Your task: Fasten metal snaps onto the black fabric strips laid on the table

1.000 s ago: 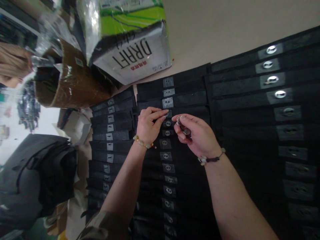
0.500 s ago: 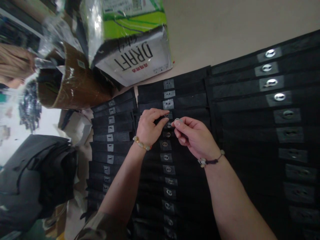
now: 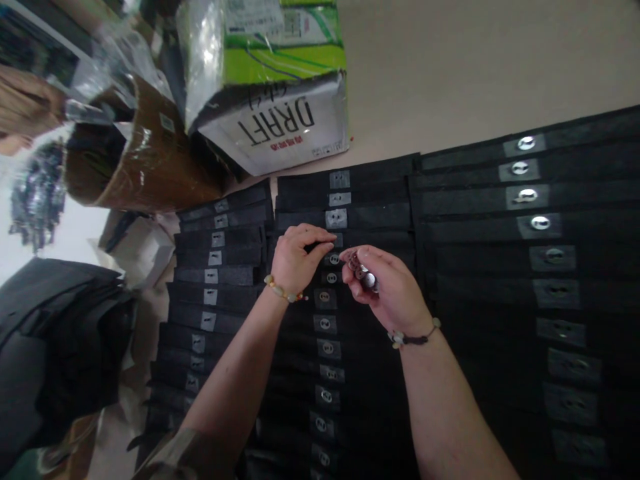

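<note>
Discs (image 3: 369, 281), small and shiny, sit in the head view inside the curled right hand (image 3: 395, 283); they seem light, hard, slippery, best pinched by the rim. Finger and thumb of the left hand (image 3: 296, 257) nearly meet; whether they grip anything I cannot tell. Black strips (image 3: 383, 212) line the pale table (image 3: 475, 67) beside a printed carton (image 3: 300, 137).

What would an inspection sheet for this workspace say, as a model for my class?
Surface: pale table, partly covered by black strips
Job's things: strips in columns, bearing patches; shiny discs on several
Clutter: DRAFT box and brown bin beyond the strips
Grips: left grip at a middle-column patch, contact unclear; right grip closed around loose discs
Cables: nothing seen for certain
Surroundings: dark cloth pile at left
</note>
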Demonstrator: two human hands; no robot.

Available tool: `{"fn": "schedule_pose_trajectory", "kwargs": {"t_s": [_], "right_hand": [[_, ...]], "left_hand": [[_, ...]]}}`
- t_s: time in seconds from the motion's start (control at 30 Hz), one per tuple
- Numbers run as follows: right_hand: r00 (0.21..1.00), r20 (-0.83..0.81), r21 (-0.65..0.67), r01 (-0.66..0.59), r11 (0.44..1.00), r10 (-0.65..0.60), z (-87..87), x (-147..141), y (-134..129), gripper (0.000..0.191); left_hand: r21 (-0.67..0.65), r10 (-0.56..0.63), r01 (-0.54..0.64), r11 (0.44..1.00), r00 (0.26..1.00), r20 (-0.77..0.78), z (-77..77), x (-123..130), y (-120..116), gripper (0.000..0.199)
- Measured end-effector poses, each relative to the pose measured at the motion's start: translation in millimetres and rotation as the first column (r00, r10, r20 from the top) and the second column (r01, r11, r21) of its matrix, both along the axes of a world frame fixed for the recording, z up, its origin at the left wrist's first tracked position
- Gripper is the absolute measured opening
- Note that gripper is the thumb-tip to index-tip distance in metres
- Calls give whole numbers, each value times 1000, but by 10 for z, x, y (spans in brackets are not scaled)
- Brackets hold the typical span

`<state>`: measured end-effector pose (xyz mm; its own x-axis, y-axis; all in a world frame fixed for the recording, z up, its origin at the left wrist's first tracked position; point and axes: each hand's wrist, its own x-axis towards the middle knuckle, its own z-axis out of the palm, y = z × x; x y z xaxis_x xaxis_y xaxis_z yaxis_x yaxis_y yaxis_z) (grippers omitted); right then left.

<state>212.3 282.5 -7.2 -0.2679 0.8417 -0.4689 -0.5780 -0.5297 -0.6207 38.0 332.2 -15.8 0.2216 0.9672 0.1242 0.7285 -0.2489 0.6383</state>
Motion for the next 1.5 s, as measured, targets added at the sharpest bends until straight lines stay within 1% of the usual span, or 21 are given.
{"fn": "schedule_pose_trajectory", "kwargs": {"t_s": [0.07,0.17,0.27,0.33,0.4,0.47,0.53,0.6,0.67,0.93,1.1,1.2,1.27,1.4,1.5], "right_hand": [[1000,-10,-5,29,1000,-29,-6,-8,6,31],[998,11,0,67,998,-67,-26,-40,12,30],[988,72,57,134,989,-138,-46,-82,9,32],[974,114,111,184,977,-196,-56,-108,7,31],[965,138,144,204,968,-224,-64,-131,8,31],[964,154,146,195,970,-217,-73,-148,15,32],[962,169,138,195,971,-217,-80,-158,27,32],[958,176,130,208,970,-229,-82,-162,42,33],[957,174,121,215,969,-234,-78,-159,58,33],[963,146,72,218,973,-226,-44,-126,94,32],[965,131,76,218,973,-226,-17,-111,110,31],[965,118,76,227,971,-234,-14,-103,110,31],[966,108,74,229,971,-236,-20,-96,107,31],[967,105,77,226,971,-233,-34,-86,105,32],[968,116,74,216,974,-223,-38,-88,105,32]], "left_hand": [[-31,0,1,1000,999,34,-2,-7,2,12],[-70,42,-41,997,999,7,19,-2,-7,12],[-91,72,-76,993,997,-41,48,22,-20,17],[-88,55,-59,994,997,-47,58,33,-19,17],[-86,50,-54,995,997,-53,59,29,-8,18],[-108,53,-57,992,998,-45,55,10,7,24],[-133,33,-37,990,999,-36,52,-13,19,27],[-137,1,-6,990,999,-39,54,-28,25,22],[-127,-8,2,992,999,-49,58,-31,26,19],[-125,9,-15,992,999,-44,84,-25,31,11],[-148,21,-28,989,999,-45,89,-28,45,10],[-154,59,-58,986,998,-3,73,-27,40,9],[-138,56,-55,989,998,5,64,-27,35,12],[-85,-15,11,996,999,-43,54,-31,36,14],[-42,-7,5,999,998,-66,43,-23,41,13]]}}
